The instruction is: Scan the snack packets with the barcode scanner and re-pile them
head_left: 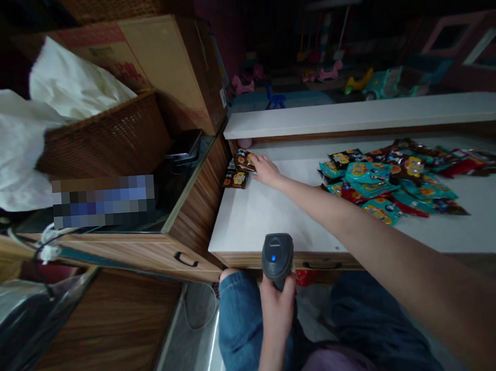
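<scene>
A: ok biggest first: white table (241, 219), wooden cabinet (203, 210) along its left side, raised white ledge (353, 117) at the back. What's on it?

B: Messy pile of packets (369, 178) over on the right, teal, brown and red, all overlapping. The right forearm (346, 218) crosses just in front, so imo a careless pull back could drag loose ones toward the edge.

A: Hands?

B: Left hand (278, 301) has its grip wrapped round the handle of a dark scanner (279, 248), up by the table's front edge and above the lap. Swing it carelessly and the head could clip that edge, or it drops if the fingers loosen.

A: And the other?

B: Right hand (266, 170) is way out at the table's far left corner. Grip's narrow, seemingly pinching the right end of an upper brown packet (242, 160). Can't tell how firmly tho. Slick wrapper plus an end-only hold = could slip.

A: Anything smaller?

B: A lower brown packet (236, 179) lies just in front of that one. A sloppy release could shove it into the cabinet. Tiniest bit: blue light (273, 258) on the scanner.
</scene>
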`<control>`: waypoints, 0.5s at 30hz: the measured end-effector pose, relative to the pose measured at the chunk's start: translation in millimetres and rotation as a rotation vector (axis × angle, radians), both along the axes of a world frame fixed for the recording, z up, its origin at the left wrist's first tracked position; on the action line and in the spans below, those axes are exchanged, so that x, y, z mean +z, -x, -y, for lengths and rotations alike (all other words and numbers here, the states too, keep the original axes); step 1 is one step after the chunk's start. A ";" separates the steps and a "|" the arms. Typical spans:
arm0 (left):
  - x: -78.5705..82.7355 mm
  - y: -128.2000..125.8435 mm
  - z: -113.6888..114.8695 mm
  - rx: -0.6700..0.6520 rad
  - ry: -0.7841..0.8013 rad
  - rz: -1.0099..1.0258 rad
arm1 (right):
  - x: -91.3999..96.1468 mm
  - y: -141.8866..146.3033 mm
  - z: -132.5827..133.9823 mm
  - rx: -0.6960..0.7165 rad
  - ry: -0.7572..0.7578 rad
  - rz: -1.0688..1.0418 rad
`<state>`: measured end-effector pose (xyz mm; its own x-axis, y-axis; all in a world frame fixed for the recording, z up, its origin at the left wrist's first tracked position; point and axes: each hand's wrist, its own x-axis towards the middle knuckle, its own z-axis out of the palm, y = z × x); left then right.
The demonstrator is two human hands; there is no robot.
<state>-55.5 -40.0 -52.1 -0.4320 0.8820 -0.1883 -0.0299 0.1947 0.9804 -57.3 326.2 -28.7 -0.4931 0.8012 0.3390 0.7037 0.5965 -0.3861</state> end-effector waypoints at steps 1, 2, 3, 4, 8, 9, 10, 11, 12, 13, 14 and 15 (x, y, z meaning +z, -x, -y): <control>-2.8 2.5 0.4 0.002 0.009 0.006 | -3.4 7.7 -8.9 -0.011 0.010 -0.002; -5.6 5.2 0.9 0.004 0.015 0.010 | -6.9 13.5 -16.6 -0.022 0.024 -0.006; -8.2 7.8 1.5 0.004 0.020 0.011 | -10.3 17.4 -23.0 -0.033 0.042 -0.013; -10.6 10.2 2.1 0.001 0.022 0.011 | -13.3 19.5 -28.1 -0.041 0.061 -0.021; -14.6 15.4 3.1 -0.001 0.018 0.016 | -20.0 12.4 -30.3 -0.065 0.117 -0.038; -13.8 15.2 2.7 0.007 0.016 0.018 | -20.8 7.6 -25.5 -0.066 0.124 -0.037; -12.2 14.3 2.1 0.017 0.013 0.019 | -21.6 2.2 -18.6 -0.061 0.127 -0.036; -10.2 13.0 1.3 0.025 0.009 0.019 | -22.6 -3.7 -9.9 -0.051 0.127 -0.034; -7.7 11.3 0.6 0.026 0.005 0.017 | -23.9 -9.9 0.4 -0.040 0.127 -0.031; -5.1 9.5 0.0 0.024 -0.001 0.014 | -25.5 -16.2 11.5 -0.028 0.126 -0.026; -2.6 7.6 -0.4 0.017 -0.007 0.010 | -27.2 -22.5 22.8 -0.012 0.125 -0.025; -0.1 5.8 -0.5 0.010 -0.012 0.005 | -28.9 -28.6 33.9 0.011 0.130 -0.033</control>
